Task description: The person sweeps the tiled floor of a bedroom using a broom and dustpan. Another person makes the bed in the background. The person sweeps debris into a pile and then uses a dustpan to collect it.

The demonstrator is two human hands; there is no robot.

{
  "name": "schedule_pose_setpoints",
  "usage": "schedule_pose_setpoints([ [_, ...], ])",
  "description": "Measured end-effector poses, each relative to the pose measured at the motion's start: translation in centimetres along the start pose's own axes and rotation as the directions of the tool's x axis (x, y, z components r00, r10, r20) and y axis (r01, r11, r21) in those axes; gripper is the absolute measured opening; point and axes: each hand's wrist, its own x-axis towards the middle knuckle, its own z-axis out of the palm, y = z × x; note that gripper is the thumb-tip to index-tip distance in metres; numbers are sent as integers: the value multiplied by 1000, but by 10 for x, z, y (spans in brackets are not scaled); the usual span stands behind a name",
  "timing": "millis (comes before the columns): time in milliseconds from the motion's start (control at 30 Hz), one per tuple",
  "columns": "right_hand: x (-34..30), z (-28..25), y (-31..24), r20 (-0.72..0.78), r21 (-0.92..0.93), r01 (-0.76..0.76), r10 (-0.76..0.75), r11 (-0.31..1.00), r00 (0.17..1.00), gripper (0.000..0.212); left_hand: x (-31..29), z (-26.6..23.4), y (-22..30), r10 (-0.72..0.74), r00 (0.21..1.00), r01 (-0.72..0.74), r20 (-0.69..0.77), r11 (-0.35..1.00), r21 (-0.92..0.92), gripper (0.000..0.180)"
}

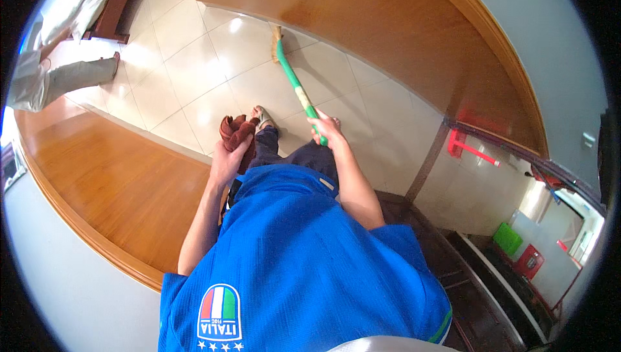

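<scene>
My right hand (328, 131) is closed round the lower end of a long-handled brush (295, 84) with a curved green handle. Its tan bristles (276, 54) point away from me, over the tiles near the far wooden panel; I cannot tell whether they touch the floor. In my left hand (228, 160) is a bunched reddish-brown cloth (236, 133), with my fingers wrapped about it in front of my waist. Brush and cloth are apart from each other.
Pale glossy tiles (178, 71) cover the floor between two wooden panels, one at the left (110, 177) and one at the far right (414, 35). Another person's leg (81, 79) shows at the upper left, near dark wooden furniture (118, 9). Dark wood (430, 255) lies at the lower right.
</scene>
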Motion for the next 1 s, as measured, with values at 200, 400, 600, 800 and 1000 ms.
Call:
schedule_pose_setpoints([
  [200, -172, -142, 40, -124, 78, -82, 91, 994, 988, 55, -49, 30, 55, -6, 993, -11, -114, 989, -145, 31],
  [400, -194, -174, 36, -318, 105, -116, 144, 988, 937, 27, -80, 30, 83, -56, 989, 29, -137, 981, -190, 33],
  [600, -53, -99, 11, -291, 169, -100, 147, 980, 945, 17, -91, 5, 73, -40, 992, 26, -119, 993, -119, 40],
  [800, 4, -29, -38, -80, 114, -87, 97, 990, 992, 16, -99, -15, 61, -120, 982, 96, -144, 982, -163, 42],
  [1000, -36, -52, -72, 22, 244, -161, 160, 956, 987, 22, -97, -13, 75, -85, 977, 36, -198, 970, -238, 37],
])
